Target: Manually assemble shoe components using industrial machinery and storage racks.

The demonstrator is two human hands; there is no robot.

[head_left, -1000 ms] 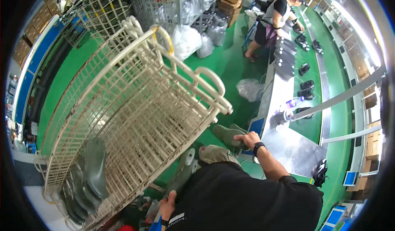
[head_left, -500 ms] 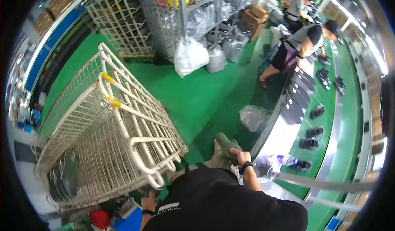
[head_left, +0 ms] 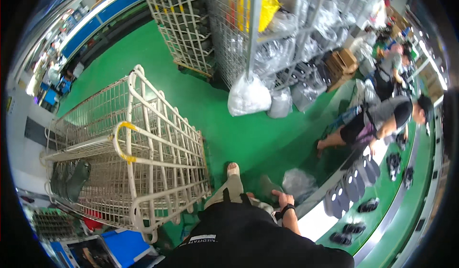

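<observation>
My right hand, with a dark band on its wrist, is closed on a blurred grey-green insole in front of my right leg. My left hand cannot be made out; a small skin-coloured patch beside my trousers is too unclear to name. To my left stands a cream wire cage cart with yellow marks on its frame. Several dark green insoles lean together inside it. On the right, a row of dark grey insoles with white dots lies along the white ledge of the conveyor line.
Black shoes sit on the green conveyor belt. A co-worker bends over the line further off. A clear plastic bag lies on the floor beside it. Ahead are a rack of bagged goods, a white sack and another loaded cart.
My view has swung, so the cart, rack and conveyor sit differently in it. My left hand has gone from beside the cart's near end. The right hand still holds the insole, now lower.
</observation>
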